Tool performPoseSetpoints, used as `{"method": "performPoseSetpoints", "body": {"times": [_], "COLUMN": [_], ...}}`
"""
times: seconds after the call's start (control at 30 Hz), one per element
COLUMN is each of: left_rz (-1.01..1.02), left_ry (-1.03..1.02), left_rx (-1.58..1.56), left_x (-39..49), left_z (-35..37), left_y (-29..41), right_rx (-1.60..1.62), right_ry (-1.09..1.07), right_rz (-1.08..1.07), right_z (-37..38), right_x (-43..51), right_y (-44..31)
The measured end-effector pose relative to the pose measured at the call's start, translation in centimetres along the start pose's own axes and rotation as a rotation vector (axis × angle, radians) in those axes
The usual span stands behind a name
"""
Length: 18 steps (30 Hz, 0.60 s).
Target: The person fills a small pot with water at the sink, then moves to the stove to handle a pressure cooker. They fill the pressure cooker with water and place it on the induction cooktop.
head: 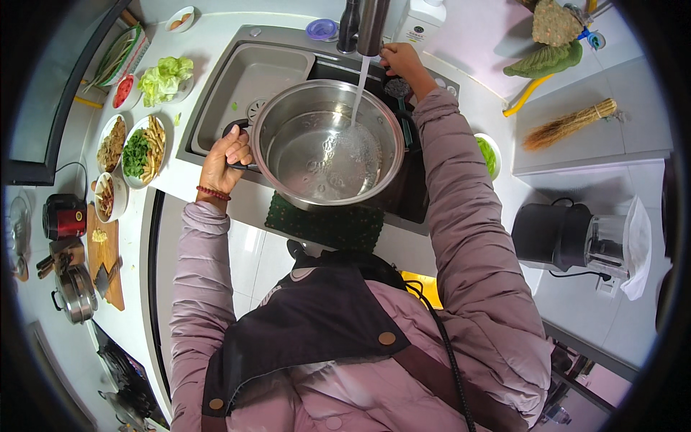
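A large stainless steel pot (318, 189) with black side handles stands over the two-basin sink (194, 124), with some water in it. My left hand (227, 148) grips the pot's left handle. From the faucet (372, 27) a stream of water runs into the pot's right side, stirring up bubbles. My right hand (402, 59) is beside the faucet spout, its fingers closed at the spout's right side; what they hold, probably the faucet's lever, is mostly hidden. Just below that hand, a metal scrubber (397, 87) and a green-handled brush (406, 121) lie at the right basin.
Left on the counter are lettuce (164, 81), plates of chopped food (143, 154), a bowl of strips (110, 200) and a cutting board (110, 259) with a cleaver (102, 281). A white bottle (421, 24) stands behind the sink; a bowl of greens (487, 156) and a blender (556, 237) are right.
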<state>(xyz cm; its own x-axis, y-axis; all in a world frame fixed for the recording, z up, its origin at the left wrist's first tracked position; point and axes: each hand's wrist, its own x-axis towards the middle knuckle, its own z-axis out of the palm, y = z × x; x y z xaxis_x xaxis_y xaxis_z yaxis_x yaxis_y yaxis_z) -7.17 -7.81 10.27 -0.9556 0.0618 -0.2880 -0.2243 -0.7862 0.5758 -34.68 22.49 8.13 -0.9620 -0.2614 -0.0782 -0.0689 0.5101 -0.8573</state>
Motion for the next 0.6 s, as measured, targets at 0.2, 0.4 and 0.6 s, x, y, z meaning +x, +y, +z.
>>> {"method": "performPoseSetpoints", "body": {"times": [0.2, 0.4, 0.6], "left_rz": [0.005, 0.005, -0.002], "left_ry": [0.002, -0.01, -0.046], "left_rx": [0.005, -0.002, 0.022], "left_x": [-0.05, 0.0, 0.02], "left_z": [0.11, 0.09, -0.18], "left_y": [0.0, -0.05, 0.12], "right_rx": [-0.01, -0.12, -0.067], "right_ry": [0.036, 0.05, 0.069], "right_rz": [-0.046, -0.048, -0.032], "right_z": [0.19, 0.29, 0.48], "right_x": [0.33, 0.4, 0.68], "right_y": [0.23, -0.22, 0.03]}}
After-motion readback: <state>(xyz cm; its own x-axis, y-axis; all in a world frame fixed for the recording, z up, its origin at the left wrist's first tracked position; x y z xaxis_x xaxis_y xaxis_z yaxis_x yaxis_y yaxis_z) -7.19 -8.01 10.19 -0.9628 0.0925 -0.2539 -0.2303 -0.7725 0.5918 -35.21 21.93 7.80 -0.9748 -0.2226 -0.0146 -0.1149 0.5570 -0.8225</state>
